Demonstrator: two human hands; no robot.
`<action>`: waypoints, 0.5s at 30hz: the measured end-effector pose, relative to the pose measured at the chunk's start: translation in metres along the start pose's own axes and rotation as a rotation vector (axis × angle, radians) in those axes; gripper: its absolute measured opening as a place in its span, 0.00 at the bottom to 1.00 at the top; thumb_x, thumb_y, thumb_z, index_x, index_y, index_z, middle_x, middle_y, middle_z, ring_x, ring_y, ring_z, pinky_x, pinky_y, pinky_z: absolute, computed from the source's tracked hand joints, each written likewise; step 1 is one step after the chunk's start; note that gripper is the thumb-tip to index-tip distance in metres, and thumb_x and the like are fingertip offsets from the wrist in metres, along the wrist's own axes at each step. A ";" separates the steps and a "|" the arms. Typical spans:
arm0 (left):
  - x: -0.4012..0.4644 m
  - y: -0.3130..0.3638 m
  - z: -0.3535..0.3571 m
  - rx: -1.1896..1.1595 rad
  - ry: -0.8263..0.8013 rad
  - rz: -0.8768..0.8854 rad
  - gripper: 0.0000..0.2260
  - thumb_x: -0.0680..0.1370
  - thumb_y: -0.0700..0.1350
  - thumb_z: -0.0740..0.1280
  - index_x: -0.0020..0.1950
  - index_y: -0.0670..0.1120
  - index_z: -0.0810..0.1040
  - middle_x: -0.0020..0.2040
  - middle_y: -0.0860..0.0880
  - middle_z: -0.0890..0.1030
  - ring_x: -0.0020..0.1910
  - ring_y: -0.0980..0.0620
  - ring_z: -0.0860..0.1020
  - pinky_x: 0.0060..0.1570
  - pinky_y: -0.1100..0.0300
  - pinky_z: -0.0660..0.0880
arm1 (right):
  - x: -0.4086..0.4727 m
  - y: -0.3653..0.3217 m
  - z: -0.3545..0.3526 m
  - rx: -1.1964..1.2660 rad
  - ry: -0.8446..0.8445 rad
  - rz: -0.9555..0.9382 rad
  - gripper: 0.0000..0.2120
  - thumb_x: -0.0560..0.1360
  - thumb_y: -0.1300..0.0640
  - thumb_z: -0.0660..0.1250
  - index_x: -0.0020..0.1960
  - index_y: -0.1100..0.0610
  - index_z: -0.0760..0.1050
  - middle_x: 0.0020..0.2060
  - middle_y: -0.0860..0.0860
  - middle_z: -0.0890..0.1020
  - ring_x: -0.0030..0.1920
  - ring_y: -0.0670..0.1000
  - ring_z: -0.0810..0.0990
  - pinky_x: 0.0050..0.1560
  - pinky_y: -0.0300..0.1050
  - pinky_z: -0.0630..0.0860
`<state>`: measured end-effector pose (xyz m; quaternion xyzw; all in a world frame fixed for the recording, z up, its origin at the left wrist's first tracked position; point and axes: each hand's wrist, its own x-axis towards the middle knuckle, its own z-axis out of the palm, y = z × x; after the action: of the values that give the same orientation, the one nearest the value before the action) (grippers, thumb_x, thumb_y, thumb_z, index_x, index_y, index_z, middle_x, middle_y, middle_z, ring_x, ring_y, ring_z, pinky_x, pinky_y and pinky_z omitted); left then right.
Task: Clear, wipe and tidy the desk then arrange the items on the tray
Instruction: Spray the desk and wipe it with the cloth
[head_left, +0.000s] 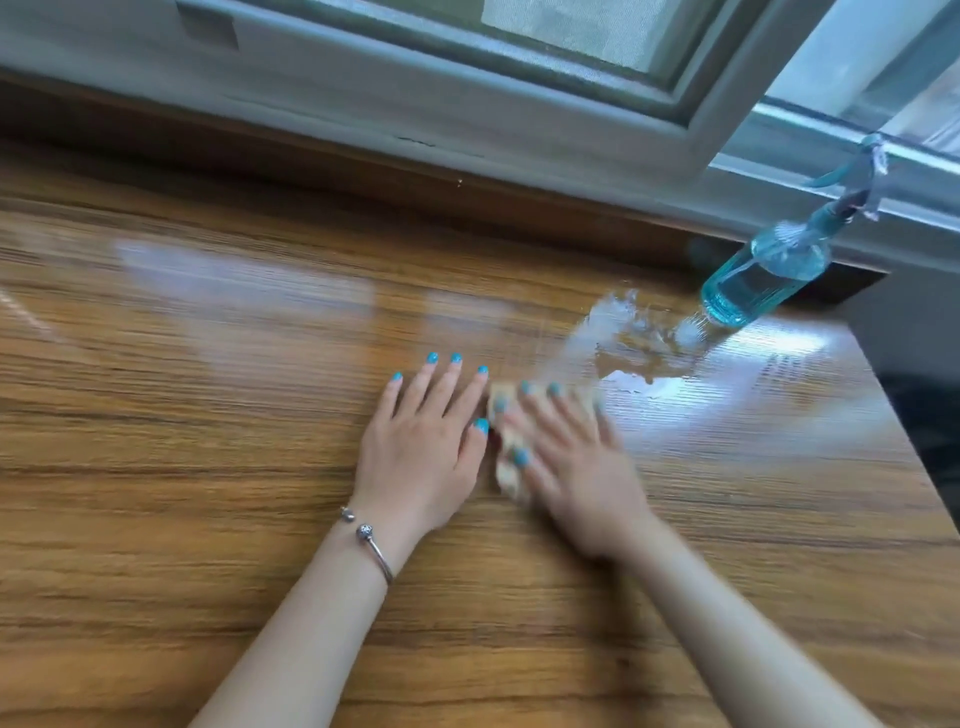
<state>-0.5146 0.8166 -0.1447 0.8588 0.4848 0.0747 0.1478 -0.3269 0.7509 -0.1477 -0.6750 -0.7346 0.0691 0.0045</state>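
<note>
The wooden desk (208, 467) fills the view. My left hand (426, 441) lies flat on it, fingers straight, a silver bracelet on the wrist. Right beside it, my right hand (571, 467) presses a small beige cloth (506, 470) onto the wood with straight fingers; the hand is motion-blurred and covers most of the cloth. A wet patch (628, 358) glistens just beyond the right hand. No tray is in view.
A clear blue spray bottle (769, 275) stands at the desk's far right corner, close to the wet patch. A window frame (467, 104) runs along the back. The desk's right edge (904, 441) drops off to a dark floor.
</note>
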 end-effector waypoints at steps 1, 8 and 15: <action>0.007 0.001 0.000 -0.013 0.009 -0.037 0.25 0.82 0.56 0.47 0.79 0.57 0.47 0.80 0.53 0.49 0.78 0.53 0.44 0.74 0.52 0.42 | 0.037 0.023 -0.008 0.027 0.010 0.077 0.23 0.83 0.41 0.41 0.76 0.34 0.40 0.78 0.39 0.46 0.79 0.48 0.43 0.76 0.55 0.40; 0.052 0.040 0.010 -0.016 0.039 -0.178 0.25 0.82 0.55 0.47 0.79 0.56 0.47 0.80 0.53 0.48 0.78 0.53 0.43 0.75 0.51 0.43 | 0.053 0.049 0.002 0.056 0.046 0.150 0.25 0.82 0.42 0.42 0.78 0.37 0.42 0.79 0.42 0.47 0.79 0.50 0.42 0.76 0.59 0.40; 0.064 0.074 0.019 -0.086 0.118 -0.360 0.26 0.81 0.56 0.45 0.79 0.56 0.46 0.80 0.55 0.48 0.78 0.55 0.43 0.76 0.51 0.42 | 0.062 0.102 -0.011 0.056 -0.032 -0.243 0.23 0.83 0.41 0.43 0.76 0.34 0.41 0.79 0.40 0.49 0.79 0.49 0.45 0.76 0.58 0.43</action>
<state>-0.4161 0.8314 -0.1397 0.7452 0.6348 0.1176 0.1667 -0.2304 0.8218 -0.1527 -0.5793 -0.8088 0.0993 0.0197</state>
